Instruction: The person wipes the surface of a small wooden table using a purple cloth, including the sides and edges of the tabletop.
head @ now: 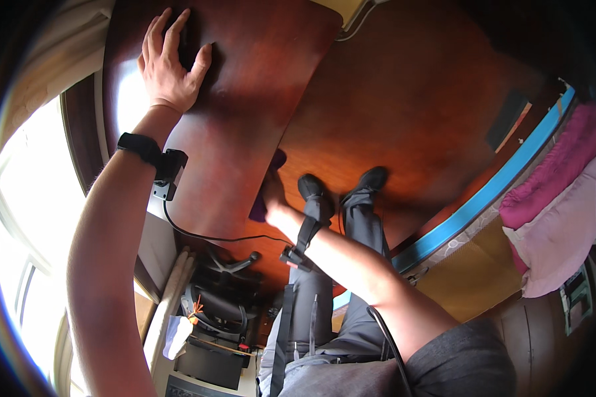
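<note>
My left hand (171, 64) lies with spread fingers on the glossy dark red-brown wooden tabletop (238, 99), holding nothing. My right hand (274, 191) is down at the table's edge, partly hidden behind it, and grips a purple cloth (259, 207) that shows on both sides of the fingers. The cloth is against or just beside the edge; the contact itself is hidden. Each wrist bears a black strap with a small device, and a black cable (218, 239) links the two across the table's near corner.
My feet in dark shoes (372, 178) stand on the reddish wooden floor (387, 99). A black wheeled office chair (218, 297) is below the table. To the right are a bed edge with a blue strip (469, 213) and pink bedding (551, 188). A bright window (39, 173) lies left.
</note>
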The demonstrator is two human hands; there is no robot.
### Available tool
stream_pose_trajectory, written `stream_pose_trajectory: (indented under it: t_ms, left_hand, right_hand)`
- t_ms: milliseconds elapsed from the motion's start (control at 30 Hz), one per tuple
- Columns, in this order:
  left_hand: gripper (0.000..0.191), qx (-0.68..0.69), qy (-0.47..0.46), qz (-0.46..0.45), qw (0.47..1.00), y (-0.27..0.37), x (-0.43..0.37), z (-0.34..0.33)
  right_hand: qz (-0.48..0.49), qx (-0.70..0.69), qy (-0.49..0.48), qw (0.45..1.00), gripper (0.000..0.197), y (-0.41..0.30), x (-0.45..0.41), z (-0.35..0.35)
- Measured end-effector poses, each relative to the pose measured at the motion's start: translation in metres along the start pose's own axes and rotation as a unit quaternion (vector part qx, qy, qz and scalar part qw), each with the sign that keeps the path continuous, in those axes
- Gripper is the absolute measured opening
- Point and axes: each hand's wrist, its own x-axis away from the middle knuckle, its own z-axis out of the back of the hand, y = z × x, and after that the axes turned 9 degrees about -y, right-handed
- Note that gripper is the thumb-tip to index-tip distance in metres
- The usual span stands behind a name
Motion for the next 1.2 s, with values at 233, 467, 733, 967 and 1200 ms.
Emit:
stream_pose_trajectory:
  t_ms: [233,467,733,967,1200]
  left_hand:
    - [0.068,-0.002,-0.006,0.005,1.000,-0.001,0.001,0.000]
    - [0.069,-0.003,-0.007,-0.012,1.000,0.000,0.001,-0.001]
    - [0.067,0.011,-0.009,-0.030,0.999,0.006,-0.006,-0.004]
    - [0.068,-0.015,-0.027,-0.004,1.000,0.000,0.002,0.011]
    - [0.070,-0.011,-0.030,0.013,0.999,0.005,0.000,0.005]
  right_hand:
    - [0.023,0.077,0.034,0.996,0.054,0.037,0.030,-0.010]
    - [-0.059,0.024,0.053,0.997,0.056,0.061,0.014,-0.005]
    - [-0.024,-0.310,-0.120,0.943,0.046,0.044,-0.056,0.029]
    - [0.054,-0.147,0.043,0.987,0.038,-0.071,-0.053,-0.022]
    - [0.150,0.006,-0.281,0.948,0.045,-0.164,-0.069,0.024]
